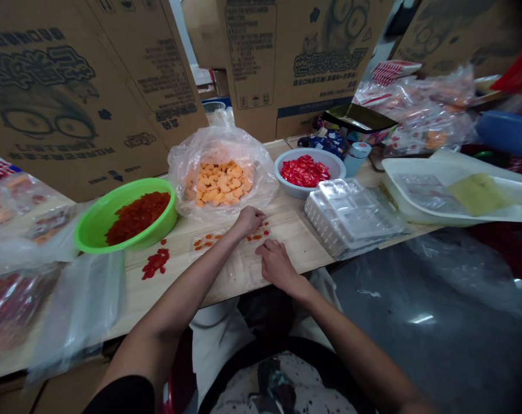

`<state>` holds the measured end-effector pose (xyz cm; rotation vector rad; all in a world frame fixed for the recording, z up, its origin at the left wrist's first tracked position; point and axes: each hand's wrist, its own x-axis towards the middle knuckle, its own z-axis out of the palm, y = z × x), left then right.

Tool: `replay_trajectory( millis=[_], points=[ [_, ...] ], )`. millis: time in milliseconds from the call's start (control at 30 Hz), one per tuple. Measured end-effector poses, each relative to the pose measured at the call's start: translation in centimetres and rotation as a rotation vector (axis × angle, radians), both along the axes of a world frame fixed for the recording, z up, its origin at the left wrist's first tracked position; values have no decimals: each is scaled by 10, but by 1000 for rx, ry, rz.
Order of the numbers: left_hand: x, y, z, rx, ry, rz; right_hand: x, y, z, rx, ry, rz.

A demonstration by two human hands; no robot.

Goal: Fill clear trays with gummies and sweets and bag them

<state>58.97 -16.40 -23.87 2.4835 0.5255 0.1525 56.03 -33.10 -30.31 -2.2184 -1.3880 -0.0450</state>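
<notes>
On the wooden table in front of me lie clear plastic trays (233,273), with small orange and red pieces (204,243) in some of their compartments. My left hand (249,222) reaches over the far part of the trays, its fingers pinched together. Nearer to me, my right hand (278,264) is at the trays' right side with its fingers curled closed. Whatever either hand holds is too small or hidden to make out. Beyond them, orange gummy-like pieces (222,184) fill an open clear plastic bag (261,158). Loose red pieces (155,263) lie on the tabletop to the left.
A green basin (88,236) of dark red pieces stands left. A pale bowl (289,185) with red wrapped packets is behind the hands. Stacked clear trays (351,213) and a white tub (399,198) are right. Cardboard boxes (149,86) line the back; flat plastic bags (84,293) lie left.
</notes>
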Motion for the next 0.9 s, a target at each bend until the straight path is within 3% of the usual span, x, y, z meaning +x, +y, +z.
replay_trajectory(
  millis=[100,233,400,600,733,833,900],
  points=[
    [-6,4,3,82,-30,11,-1,-1,2,4,-8,4],
    [-15,3,5,174,29,-75,-1,-1,1,0,-19,3],
    [-11,-2,-4,239,76,-98,-2,0,-1,-7,-16,2],
    [-13,-6,-14,217,-8,-68,-4,1,1,5,-12,-22],
    [-23,-6,-9,147,-104,-19,-9,1,4,-13,-5,-25],
    [-40,6,5,46,-149,39,-4,2,26,-45,-7,-10],
    [-60,20,19,-73,-180,69,13,4,58,-78,-23,-42]
  ],
)
